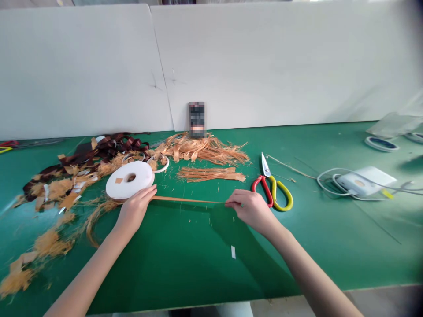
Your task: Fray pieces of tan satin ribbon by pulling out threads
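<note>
A thin tan ribbon strip (pixel 185 200) stretches level across the green mat between my hands. My right hand (pixel 253 211) pinches its right end between fingers and thumb. My left hand (pixel 135 210) holds its left end against the lower right edge of a wide white ribbon roll (pixel 129 180). The roll lies on its side, and a small tan square sits near its centre hole. Where the strip's left end goes under my fingers is hidden.
Red-and-yellow-handled scissors (pixel 272 193) lie open just right of my right hand. Frayed tan fibre bundles (pixel 205 152) and dark brown ribbon scraps (pixel 99 152) spread behind and left. A white corded device (pixel 363 182) sits right, before white partition boards.
</note>
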Action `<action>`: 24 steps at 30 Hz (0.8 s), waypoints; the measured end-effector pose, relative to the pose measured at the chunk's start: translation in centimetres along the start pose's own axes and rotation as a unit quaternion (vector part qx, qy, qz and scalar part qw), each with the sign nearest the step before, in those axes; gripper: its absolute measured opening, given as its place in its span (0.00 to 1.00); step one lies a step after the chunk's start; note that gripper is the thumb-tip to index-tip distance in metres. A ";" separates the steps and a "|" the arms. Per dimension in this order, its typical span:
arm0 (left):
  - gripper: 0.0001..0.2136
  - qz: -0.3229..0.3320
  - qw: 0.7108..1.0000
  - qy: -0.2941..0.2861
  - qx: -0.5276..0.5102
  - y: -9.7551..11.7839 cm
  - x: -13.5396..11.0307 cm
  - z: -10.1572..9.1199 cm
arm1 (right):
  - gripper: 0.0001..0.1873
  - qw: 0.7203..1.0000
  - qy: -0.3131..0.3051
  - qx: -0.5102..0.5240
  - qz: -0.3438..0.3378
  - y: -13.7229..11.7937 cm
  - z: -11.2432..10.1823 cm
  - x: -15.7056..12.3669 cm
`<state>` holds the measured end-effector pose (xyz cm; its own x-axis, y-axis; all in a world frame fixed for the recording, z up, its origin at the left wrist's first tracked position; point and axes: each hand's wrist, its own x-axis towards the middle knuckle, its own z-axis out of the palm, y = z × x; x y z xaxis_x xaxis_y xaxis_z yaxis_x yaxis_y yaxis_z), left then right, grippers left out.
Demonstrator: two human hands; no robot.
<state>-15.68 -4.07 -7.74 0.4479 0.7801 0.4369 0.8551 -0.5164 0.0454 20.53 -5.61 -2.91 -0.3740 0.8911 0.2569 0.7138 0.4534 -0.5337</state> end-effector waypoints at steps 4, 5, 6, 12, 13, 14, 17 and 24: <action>0.19 -0.026 1.000 0.001 0.000 0.0 0.2 -0.1 | 0.11 1.000 0.018 0.008 0.009 2.0 -1.3 -1.2; 0.19 -0.028 1.000 0.003 0.002 0.0 0.1 -0.1 | 0.11 1.000 0.024 0.007 0.009 2.6 -1.7 -1.5; 0.20 -0.030 1.000 0.006 0.004 0.0 0.1 -0.1 | 0.10 1.000 0.030 0.004 0.010 3.1 -2.0 -1.8; 0.21 -0.056 0.998 0.024 0.017 -0.1 -0.4 -0.1 | 0.09 0.997 0.055 -0.018 0.048 6.1 -4.5 -3.3; 0.21 -0.059 0.998 0.026 0.022 -0.1 -0.5 -0.1 | 0.09 0.997 0.054 -0.020 0.060 6.4 -4.8 -3.4; 0.21 -0.063 0.997 0.027 0.028 -0.1 -0.5 -0.1 | 0.09 0.996 0.052 -0.022 0.072 6.7 -5.1 -3.6; 0.21 -0.087 0.995 0.032 0.043 -0.2 -0.9 -0.3 | 0.10 0.993 0.041 -0.028 0.107 7.4 -5.4 -3.8; 0.18 -0.127 0.991 0.031 0.039 -0.3 -1.6 -1.1 | 0.09 0.977 -0.009 -0.042 0.207 8.0 -5.5 -3.9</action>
<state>-16.95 -5.59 -7.48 0.2010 0.8572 0.4741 0.9567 -0.2757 0.0929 30.96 -5.33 -3.78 -0.0522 0.9984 0.0192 0.8523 0.0546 -0.5202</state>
